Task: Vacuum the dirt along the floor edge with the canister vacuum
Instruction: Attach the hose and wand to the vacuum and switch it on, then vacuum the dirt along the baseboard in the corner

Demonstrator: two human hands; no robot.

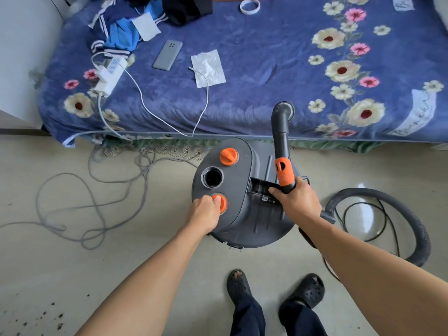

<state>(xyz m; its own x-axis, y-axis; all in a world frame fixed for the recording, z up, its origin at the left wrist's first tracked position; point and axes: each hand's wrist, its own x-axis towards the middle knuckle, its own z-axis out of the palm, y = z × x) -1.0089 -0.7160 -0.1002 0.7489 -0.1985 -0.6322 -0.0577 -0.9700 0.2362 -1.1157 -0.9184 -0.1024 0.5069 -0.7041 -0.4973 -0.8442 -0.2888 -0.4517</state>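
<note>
A grey canister vacuum (242,214) stands on the floor in front of the bed. Its top carries an orange knob (228,156), an open black port (212,177) and an orange button (221,202). My left hand (203,214) rests on that button, thumb pressed against it. My right hand (294,202) grips the vacuum wand handle (283,170), grey with an orange grip; the curved wand end (282,112) points up toward the bed. The corrugated grey hose (412,229) loops over the floor to the right. Dark dirt specks (36,318) lie on the floor at the lower left.
A bed with a blue floral blanket (266,69) fills the far side, holding a phone (167,55), a power strip (110,76), papers and clothes. Grey cables (92,190) sprawl over the floor at left. A black cord (363,221) coils inside the hose loop. My sandalled feet (274,289) stand below.
</note>
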